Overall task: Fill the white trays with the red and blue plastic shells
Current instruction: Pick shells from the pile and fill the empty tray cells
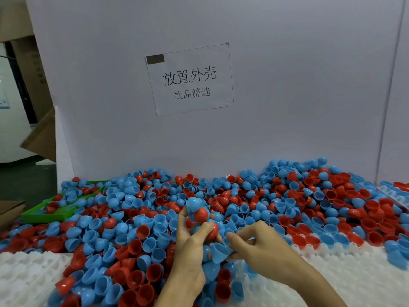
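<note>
Shells [124, 235] cover the bench ahead of me — red and blue halves heaped loose from the white backboard [287, 107] down to my wrists. My left hand [190, 247] is curled round a stack of them, blue and red, rising past my fingertips. My right hand [259, 247] pinches the rim of one blue shell [218, 251] at the bottom of that stack. White trays lie under the pile: the left tray [26, 275] shows bare cells, the right tray [354, 278] holds a few seated shells along its far edge. A green bin [44, 214] sits half buried at far left, and a paper sign [190, 78] is stuck on the backboard.
</note>
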Motion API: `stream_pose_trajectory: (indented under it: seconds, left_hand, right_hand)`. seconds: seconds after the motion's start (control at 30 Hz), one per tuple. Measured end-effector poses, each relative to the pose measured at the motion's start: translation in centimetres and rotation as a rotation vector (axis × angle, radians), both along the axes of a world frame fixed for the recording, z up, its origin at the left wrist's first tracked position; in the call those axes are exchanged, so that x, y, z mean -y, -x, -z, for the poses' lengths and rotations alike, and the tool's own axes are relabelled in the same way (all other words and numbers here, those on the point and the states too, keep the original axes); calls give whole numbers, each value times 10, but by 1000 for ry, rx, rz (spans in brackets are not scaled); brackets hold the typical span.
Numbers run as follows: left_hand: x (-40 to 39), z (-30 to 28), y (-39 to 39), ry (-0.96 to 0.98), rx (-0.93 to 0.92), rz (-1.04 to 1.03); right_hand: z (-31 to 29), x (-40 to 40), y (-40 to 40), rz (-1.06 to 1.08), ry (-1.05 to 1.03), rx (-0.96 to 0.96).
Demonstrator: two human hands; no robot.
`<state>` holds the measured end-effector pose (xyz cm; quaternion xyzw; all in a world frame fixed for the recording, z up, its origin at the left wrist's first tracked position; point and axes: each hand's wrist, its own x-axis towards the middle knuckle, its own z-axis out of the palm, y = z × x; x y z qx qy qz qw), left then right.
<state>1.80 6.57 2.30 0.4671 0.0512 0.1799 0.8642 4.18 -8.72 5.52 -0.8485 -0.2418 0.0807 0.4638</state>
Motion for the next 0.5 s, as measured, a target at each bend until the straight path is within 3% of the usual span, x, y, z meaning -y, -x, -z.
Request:
stream_pose_trajectory:
  seconds: [0.17,0.5]
  left_hand:
    - [1,-2,0,24,24,13]
    - [3,-7,4,107,50,34]
  right_hand:
    - [-1,2,1,-57,73,-7]
    - [10,-7,-5,55,68,69]
